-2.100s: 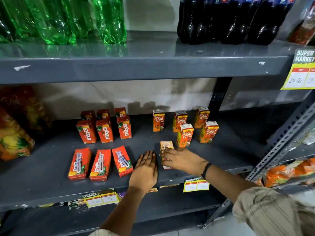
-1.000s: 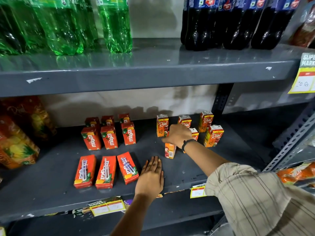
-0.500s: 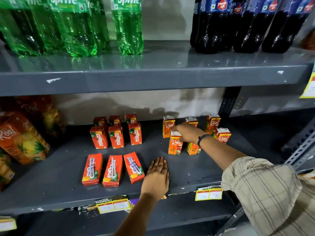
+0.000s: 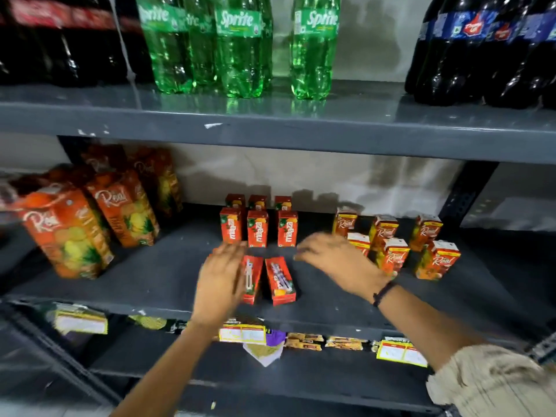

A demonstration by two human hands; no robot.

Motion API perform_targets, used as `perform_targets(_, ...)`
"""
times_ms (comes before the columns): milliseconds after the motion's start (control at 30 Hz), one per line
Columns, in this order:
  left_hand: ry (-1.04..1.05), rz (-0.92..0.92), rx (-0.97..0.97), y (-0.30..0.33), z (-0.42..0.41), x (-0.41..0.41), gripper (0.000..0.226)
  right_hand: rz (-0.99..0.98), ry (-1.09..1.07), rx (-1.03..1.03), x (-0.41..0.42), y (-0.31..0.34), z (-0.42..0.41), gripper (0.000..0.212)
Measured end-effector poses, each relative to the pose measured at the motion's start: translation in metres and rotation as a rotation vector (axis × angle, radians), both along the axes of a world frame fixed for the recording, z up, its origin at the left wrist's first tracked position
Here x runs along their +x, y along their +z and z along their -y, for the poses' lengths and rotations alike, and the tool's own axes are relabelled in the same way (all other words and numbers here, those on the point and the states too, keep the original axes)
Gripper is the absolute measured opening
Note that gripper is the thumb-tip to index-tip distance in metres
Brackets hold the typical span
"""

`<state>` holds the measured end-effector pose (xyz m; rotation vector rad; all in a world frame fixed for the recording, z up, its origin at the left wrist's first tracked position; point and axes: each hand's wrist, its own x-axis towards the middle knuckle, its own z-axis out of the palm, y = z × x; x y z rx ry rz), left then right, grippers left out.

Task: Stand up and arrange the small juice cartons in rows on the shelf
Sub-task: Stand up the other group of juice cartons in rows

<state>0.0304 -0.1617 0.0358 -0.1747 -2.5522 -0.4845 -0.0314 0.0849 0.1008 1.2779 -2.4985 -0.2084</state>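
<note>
While the right hand was on the upright Real cartons half a second ago, it's now off them, hovering empty with fingers spread over bare shelf just right of the flat cartons. Left hand has left the shelf front and now lies over the leftmost flat carton, fingers loosely extended; motion blur, can't tell if it grips. Camera has panned left too.

Near edge: price tags hang under the shelf lip. Two flat Maaza cartons are visible lying on their backs, long axis running front-to-back, straws up; the third is hidden under the left hand. Behind them, upright Maaza cartons in two rows of three. Real cartons stand upright right of centre. Large Real packs at left. Above: Sprite bottles.
</note>
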Motion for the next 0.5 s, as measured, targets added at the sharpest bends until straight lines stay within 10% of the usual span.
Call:
perform_targets(167,0.262,0.206,0.077,-0.027,0.085,-0.005,0.042,-0.064,0.192,0.371,0.010,-0.046,0.041,0.031)
perform_targets(500,0.120,0.550,-0.152,-0.063,0.119,-0.036,0.053,-0.116,0.007,0.241,0.002,-0.049,0.055,0.049)
